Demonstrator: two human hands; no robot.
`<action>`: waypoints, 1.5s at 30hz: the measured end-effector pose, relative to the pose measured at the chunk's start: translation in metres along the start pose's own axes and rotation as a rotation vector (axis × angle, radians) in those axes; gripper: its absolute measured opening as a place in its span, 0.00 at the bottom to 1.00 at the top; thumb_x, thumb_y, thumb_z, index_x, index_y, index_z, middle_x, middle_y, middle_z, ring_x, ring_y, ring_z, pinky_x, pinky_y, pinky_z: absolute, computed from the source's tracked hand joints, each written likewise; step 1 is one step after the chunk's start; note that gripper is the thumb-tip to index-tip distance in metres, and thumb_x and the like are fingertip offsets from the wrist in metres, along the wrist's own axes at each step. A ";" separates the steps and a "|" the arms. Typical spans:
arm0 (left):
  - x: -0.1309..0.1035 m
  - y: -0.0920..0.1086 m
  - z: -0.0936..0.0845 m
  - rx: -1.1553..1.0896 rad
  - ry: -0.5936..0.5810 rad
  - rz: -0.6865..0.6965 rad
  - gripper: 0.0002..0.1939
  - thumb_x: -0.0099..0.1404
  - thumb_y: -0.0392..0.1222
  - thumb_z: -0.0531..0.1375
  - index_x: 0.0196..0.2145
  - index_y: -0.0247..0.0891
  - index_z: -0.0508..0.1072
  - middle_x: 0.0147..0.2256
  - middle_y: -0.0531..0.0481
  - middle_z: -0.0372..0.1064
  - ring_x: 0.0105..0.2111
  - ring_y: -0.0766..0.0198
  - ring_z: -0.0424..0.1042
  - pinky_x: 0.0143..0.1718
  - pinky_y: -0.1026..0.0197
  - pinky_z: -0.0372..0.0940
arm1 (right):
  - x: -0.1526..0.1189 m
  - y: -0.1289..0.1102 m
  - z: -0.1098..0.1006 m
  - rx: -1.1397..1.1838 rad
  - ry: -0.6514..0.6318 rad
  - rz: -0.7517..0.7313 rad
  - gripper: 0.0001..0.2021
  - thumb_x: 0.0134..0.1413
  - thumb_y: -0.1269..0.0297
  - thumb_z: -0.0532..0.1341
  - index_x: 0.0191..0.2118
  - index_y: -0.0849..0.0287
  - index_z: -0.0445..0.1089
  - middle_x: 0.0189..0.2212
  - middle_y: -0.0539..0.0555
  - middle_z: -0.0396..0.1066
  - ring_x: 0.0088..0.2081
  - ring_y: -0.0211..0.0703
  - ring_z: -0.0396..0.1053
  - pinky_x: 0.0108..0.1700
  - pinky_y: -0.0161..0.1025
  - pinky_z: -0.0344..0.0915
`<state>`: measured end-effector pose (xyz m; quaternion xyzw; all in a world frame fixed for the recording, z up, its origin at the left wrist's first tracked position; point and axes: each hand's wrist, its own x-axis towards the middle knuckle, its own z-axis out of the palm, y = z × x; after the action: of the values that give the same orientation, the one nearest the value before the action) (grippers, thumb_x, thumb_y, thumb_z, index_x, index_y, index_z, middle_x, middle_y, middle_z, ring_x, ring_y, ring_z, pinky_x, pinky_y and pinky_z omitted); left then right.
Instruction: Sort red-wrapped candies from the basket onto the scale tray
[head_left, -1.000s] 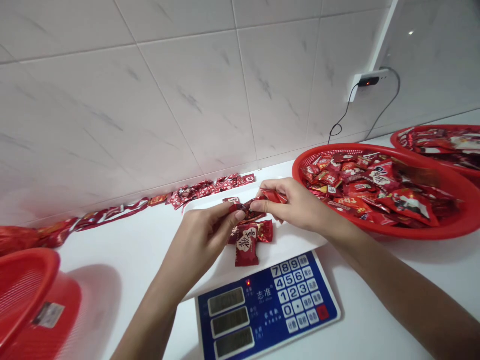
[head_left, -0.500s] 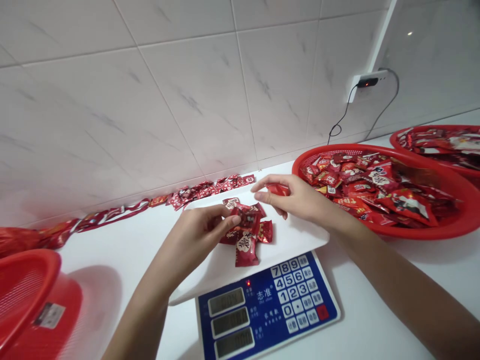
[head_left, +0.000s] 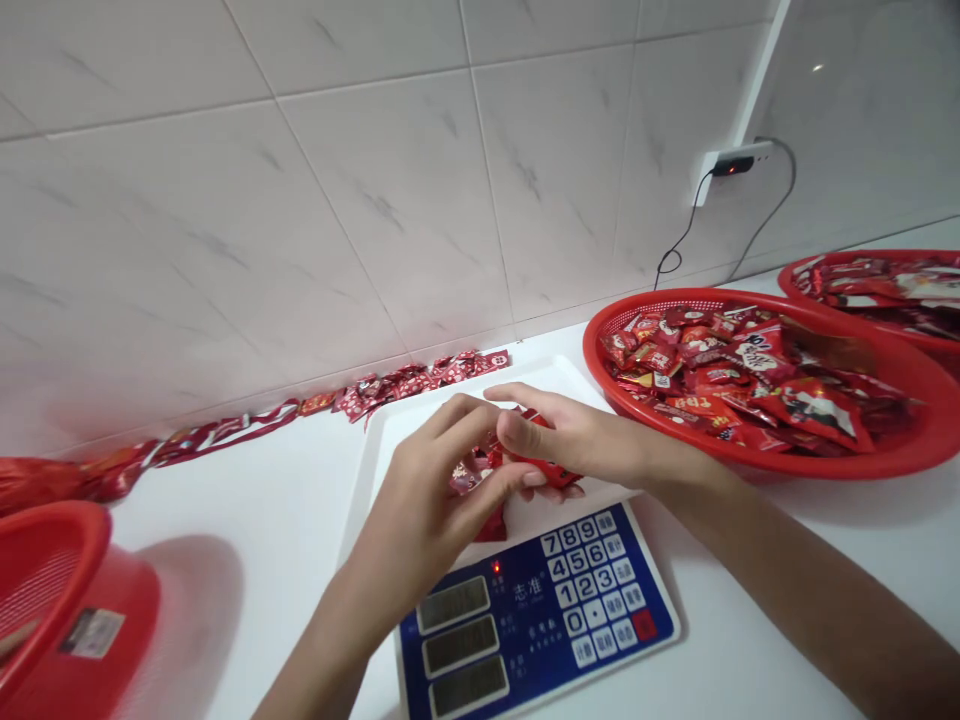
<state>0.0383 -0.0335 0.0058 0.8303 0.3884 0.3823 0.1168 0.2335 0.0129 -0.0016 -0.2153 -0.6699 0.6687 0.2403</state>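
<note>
My left hand (head_left: 442,485) curls over red-wrapped candies (head_left: 491,525) on the white tray (head_left: 382,430) of a scale. Its thumb reaches under my right hand (head_left: 581,440), and the two hands meet. Closed around a bright red candy packet (head_left: 551,470), my right hand comes in from the right, low above the tray. The fingers partly hide the candies, so which pieces lie in each palm is hard to see. Below the tray is the scale's blue keypad panel (head_left: 536,630), with its displays and a lit red light.
Close on the right stands a red basket (head_left: 930,430) full of wrapped candies, with another red basket (head_left: 795,275) behind it. Red baskets (head_left: 135,600) stand at the left. Strips of red packets (head_left: 405,385) lie along the tiled wall. A cable (head_left: 679,240) hangs from a socket.
My left hand has moved right with the candy it pinched, and my right hand has come down and left. The hands now meet over the candies, which are more covered.
</note>
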 end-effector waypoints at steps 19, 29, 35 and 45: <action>0.003 -0.019 -0.012 -0.435 0.037 -0.409 0.12 0.66 0.50 0.68 0.34 0.38 0.76 0.31 0.50 0.75 0.31 0.64 0.74 0.28 0.66 0.70 | 0.009 -0.004 -0.004 -0.068 0.305 -0.100 0.12 0.49 0.63 0.76 0.32 0.60 0.73 0.25 0.48 0.75 0.27 0.36 0.73 0.32 0.34 0.69; 0.003 -0.022 -0.018 -0.485 -0.048 -0.436 0.13 0.66 0.49 0.67 0.31 0.38 0.74 0.28 0.51 0.72 0.28 0.65 0.72 0.28 0.65 0.71 | 0.010 -0.007 -0.007 0.009 0.256 -0.065 0.10 0.46 0.69 0.76 0.33 0.61 0.76 0.28 0.48 0.78 0.31 0.34 0.75 0.35 0.30 0.69; 0.006 -0.025 -0.023 -0.465 -0.054 -0.437 0.14 0.66 0.49 0.66 0.28 0.37 0.73 0.27 0.50 0.73 0.27 0.65 0.73 0.28 0.66 0.70 | 0.009 -0.010 -0.008 0.052 0.198 -0.011 0.14 0.48 0.61 0.76 0.36 0.64 0.76 0.29 0.51 0.78 0.28 0.37 0.75 0.33 0.35 0.73; 0.000 -0.017 -0.022 -0.099 0.310 -0.197 0.04 0.66 0.37 0.66 0.34 0.46 0.78 0.37 0.54 0.79 0.41 0.60 0.78 0.44 0.58 0.74 | 0.008 -0.009 -0.013 0.114 0.222 0.013 0.26 0.62 0.41 0.63 0.48 0.63 0.76 0.36 0.59 0.79 0.33 0.43 0.77 0.31 0.39 0.77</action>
<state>0.0134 -0.0243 0.0124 0.7127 0.4617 0.5111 0.1330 0.2355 0.0273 0.0078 -0.2786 -0.5985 0.6793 0.3205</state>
